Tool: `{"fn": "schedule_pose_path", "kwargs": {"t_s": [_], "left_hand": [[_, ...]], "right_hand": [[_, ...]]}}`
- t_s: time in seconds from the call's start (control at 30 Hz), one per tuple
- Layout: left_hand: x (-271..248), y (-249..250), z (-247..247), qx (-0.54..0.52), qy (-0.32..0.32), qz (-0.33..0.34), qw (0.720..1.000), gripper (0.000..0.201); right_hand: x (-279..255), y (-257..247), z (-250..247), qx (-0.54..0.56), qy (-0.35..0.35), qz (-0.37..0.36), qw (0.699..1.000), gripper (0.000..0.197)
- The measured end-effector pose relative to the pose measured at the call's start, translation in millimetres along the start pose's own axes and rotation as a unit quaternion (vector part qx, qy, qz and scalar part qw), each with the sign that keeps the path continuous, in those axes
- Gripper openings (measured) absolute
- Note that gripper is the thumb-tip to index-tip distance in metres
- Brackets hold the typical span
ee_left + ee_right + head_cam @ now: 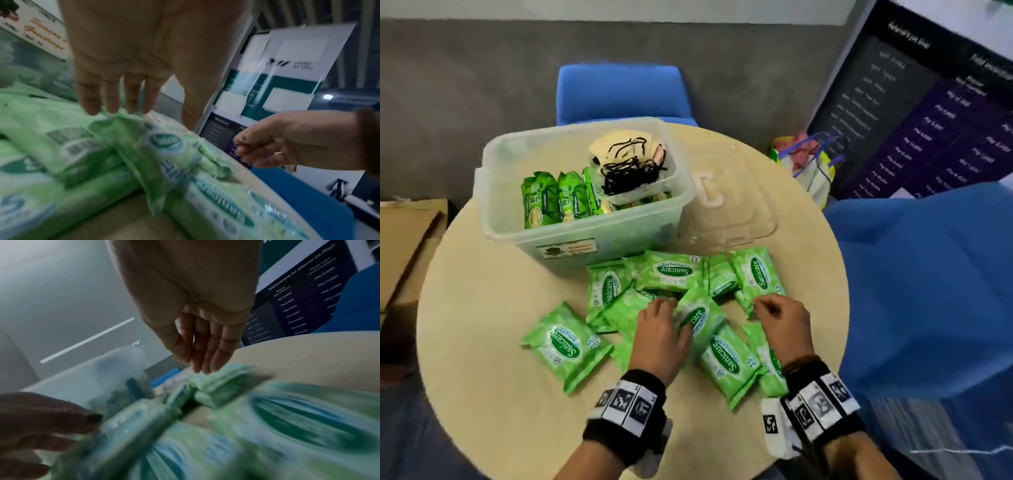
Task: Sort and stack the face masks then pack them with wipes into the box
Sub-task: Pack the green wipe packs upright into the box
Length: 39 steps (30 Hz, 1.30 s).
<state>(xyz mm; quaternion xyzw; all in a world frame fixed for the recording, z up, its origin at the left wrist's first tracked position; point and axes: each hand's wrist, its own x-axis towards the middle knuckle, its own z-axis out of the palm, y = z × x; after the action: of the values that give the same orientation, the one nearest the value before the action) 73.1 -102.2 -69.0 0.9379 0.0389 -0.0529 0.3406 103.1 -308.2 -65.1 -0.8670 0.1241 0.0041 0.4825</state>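
Observation:
A clear plastic box stands at the back of the round table. Inside it, green wipe packs stand upright beside a stack of cream face masks with black ear loops. Several loose green Sanicare wipe packs lie piled in front of the box. My left hand is over the pile, its straight fingers touching the crimped end of one pack, thumb lying on it. My right hand hovers over the packs on the right, fingers relaxed and holding nothing.
The box's clear lid lies right of the box. One pack lies apart at the left. Blue chairs stand behind and right of the table. A cardboard carton is at left; a bag and a signboard at back right.

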Motion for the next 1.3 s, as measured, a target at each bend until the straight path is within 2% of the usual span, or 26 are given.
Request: {"fn": "schedule_pose_path", "kwargs": {"t_s": [0.07, 0.13, 0.27, 0.37, 0.47, 0.53, 0.63, 0.7, 0.77, 0.83, 0.93, 1.0, 1.07, 1.13, 1.2, 1.23, 1.3], "left_hand": [[-2.6, 0.9, 18.5, 0.099, -0.038, -0.074, 0.992, 0.07], [-1.9, 0.4, 22.7, 0.167, -0.049, -0.125, 0.977, 0.085], [-1.4, -7.8, 30.2, 0.165, -0.043, -0.158, 0.973, 0.082], [-5.2, -13.3, 25.9, 0.067, -0.028, -0.188, 0.979, 0.072], [-16.9, -12.0, 13.7, -0.037, -0.028, -0.178, 0.983, 0.056], [-26.7, -16.3, 8.0, -0.081, -0.021, -0.165, 0.983, 0.053], [-36.2, -19.3, -1.3, -0.207, 0.022, -0.199, 0.958, 0.062], [-40.1, -16.2, -5.7, -0.284, 0.035, -0.219, 0.933, 0.055], [-44.0, -12.1, -7.5, -0.336, 0.027, -0.228, 0.913, 0.042], [-48.7, -8.3, -7.4, -0.372, 0.006, -0.237, 0.897, 0.046], [-50.9, 2.4, -3.1, -0.398, -0.013, -0.235, 0.887, 0.055], [-49.7, 11.6, 1.9, -0.41, -0.025, -0.224, 0.884, 0.058], [-48.5, 19.8, 6.1, -0.433, -0.03, -0.22, 0.873, 0.043], [-47.4, 27.9, 7.7, -0.461, -0.026, -0.242, 0.853, 0.026], [-49.5, 34.5, 6.0, -0.468, -0.04, -0.258, 0.844, 0.055], [-52.1, 35.6, 4.7, -0.456, -0.045, -0.256, 0.851, 0.067], [-59.5, 32.8, 3.0, -0.451, -0.042, -0.238, 0.859, 0.076]], "right_hand": [[-16.4, 24.0, -5.8, -0.078, 0.001, 0.001, 0.997, 0.013], [-24.8, 38.9, -12.4, -0.149, -0.002, 0.013, 0.989, 0.02], [-27.5, 63.1, -32.6, -0.259, -0.08, 0.185, 0.945, 0.047], [-22.5, 75.7, -44.0, -0.198, -0.097, 0.228, 0.948, 0.064], [-19.4, 79.8, -43.6, -0.178, -0.108, 0.219, 0.953, 0.084], [-20.2, 79.2, -40.2, -0.17, -0.108, 0.21, 0.957, 0.08], [-16.7, 75.4, -40.4, -0.108, -0.107, 0.216, 0.965, 0.062], [-10.9, 75.3, -48.1, -0.063, -0.112, 0.224, 0.966, 0.039], [-4.3, 74.2, -61.3, -0.001, -0.115, 0.221, 0.968, 0.019], [0.8, 64.5, -74.6, 0.052, -0.117, 0.211, 0.969, 0.012], [4.1, 35.4, -85.1, 0.128, -0.148, 0.178, 0.964, 0.015], [3.2, 13.2, -80.4, 0.2, -0.206, 0.158, 0.945, 0.022], [-1.9, -4.7, -64.6, 0.247, -0.281, 0.142, 0.916, 0.031], [-11.1, -16.0, -44.3, 0.229, -0.33, 0.123, 0.908, 0.039], [-19.7, -21.5, -23.5, 0.184, -0.356, 0.078, 0.913, 0.041], [-23.2, -24.2, -15.4, 0.161, -0.363, 0.046, 0.917, 0.04], [-27.1, -23.6, -3.5, 0.128, -0.376, -0.005, 0.918, 0.038]]}}
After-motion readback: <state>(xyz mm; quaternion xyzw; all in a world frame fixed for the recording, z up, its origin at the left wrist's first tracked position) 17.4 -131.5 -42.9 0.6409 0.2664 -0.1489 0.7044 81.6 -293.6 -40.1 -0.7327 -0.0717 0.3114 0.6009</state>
